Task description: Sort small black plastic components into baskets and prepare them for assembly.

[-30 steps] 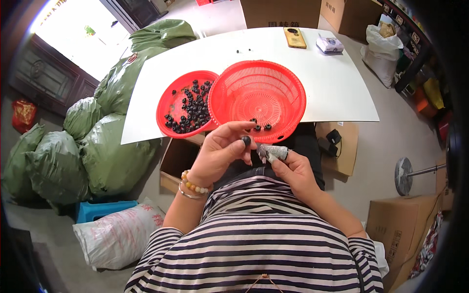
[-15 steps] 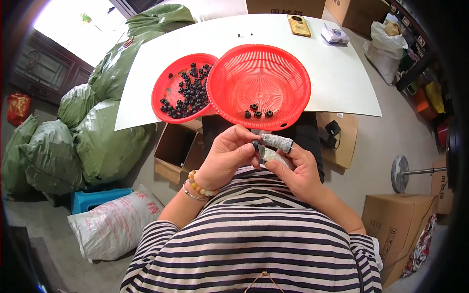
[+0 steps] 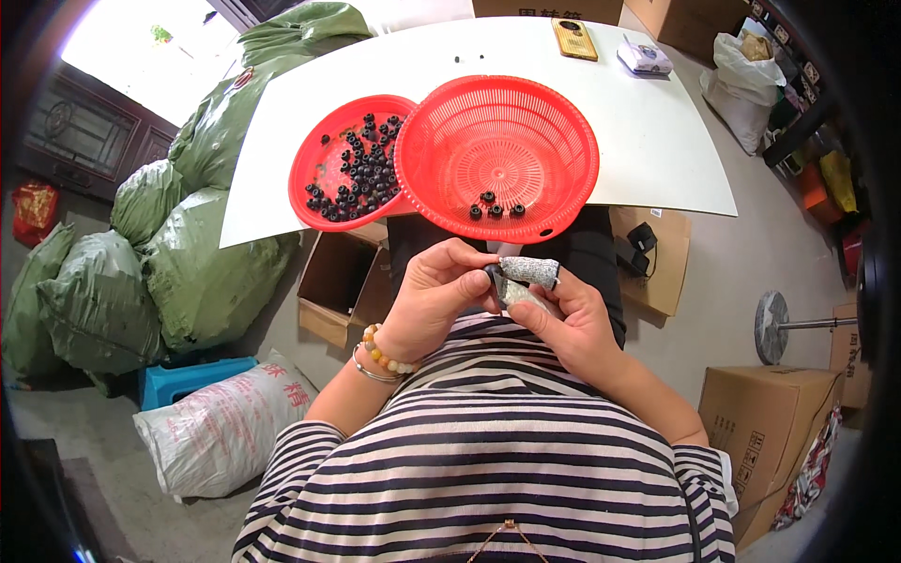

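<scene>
In front of my striped shirt, my left hand (image 3: 436, 291) pinches a small black ring-like part (image 3: 493, 273) between thumb and fingers. Close against it, my right hand (image 3: 574, 327) is closed, its thumb pressed inward. A grey speckled wrap (image 3: 530, 272) sits over one fingertip of that hand, and a whitish wrap (image 3: 522, 296) lies just below it. What the right fingers grip between these wraps is too small to make out. Beyond my hands, a red basket (image 3: 582, 141) holds several black parts (image 3: 496, 211). Many more black parts (image 3: 371, 174) lie in a shallow red tray (image 3: 302, 169) at its left.
Both red containers rest at the near edge of a white table (image 3: 657, 159). A yellow phone (image 3: 574, 39) and a tissue pack (image 3: 644, 56) lie farther back. Green sacks (image 3: 211, 272) crowd the left; an open carton (image 3: 328, 324) stands below the table, another carton (image 3: 760, 432) at right.
The table and containers appear slightly higher in the picture. Both hands stay together, with the wrapped right fingertip tilted a little differently against the black part.
</scene>
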Motion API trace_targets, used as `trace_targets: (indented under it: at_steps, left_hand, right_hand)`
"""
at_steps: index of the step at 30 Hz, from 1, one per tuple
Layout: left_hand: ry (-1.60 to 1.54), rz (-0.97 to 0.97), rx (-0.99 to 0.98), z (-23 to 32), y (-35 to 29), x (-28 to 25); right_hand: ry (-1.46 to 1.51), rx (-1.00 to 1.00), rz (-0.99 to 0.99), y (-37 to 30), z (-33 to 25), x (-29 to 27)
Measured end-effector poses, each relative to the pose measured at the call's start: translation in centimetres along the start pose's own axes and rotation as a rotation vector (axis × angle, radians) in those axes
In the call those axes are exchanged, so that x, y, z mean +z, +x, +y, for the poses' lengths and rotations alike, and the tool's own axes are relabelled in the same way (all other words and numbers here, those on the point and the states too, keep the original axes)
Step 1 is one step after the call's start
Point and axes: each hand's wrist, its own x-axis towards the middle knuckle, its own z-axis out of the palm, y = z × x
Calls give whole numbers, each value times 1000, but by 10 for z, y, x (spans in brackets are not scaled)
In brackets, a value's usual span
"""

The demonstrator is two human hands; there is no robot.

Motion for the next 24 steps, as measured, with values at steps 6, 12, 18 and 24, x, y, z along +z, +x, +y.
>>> trace_targets:
  at_steps: [6, 12, 18, 24]
  left_hand:
    - [-70, -19, -18, -2, 1, -1]
    - [-185, -60, -67, -4, 2, -2]
    - [-245, -53, -155, -2, 4, -1]
    - [-175, -10, -198, 0, 5, 6]
  right_hand:
    - [59, 5, 22, -1, 2, 3]
    - [147, 40, -14, 0, 5, -1]
    - [262, 127, 22, 0, 5, -8]
    - [130, 10, 61, 2, 6, -6]
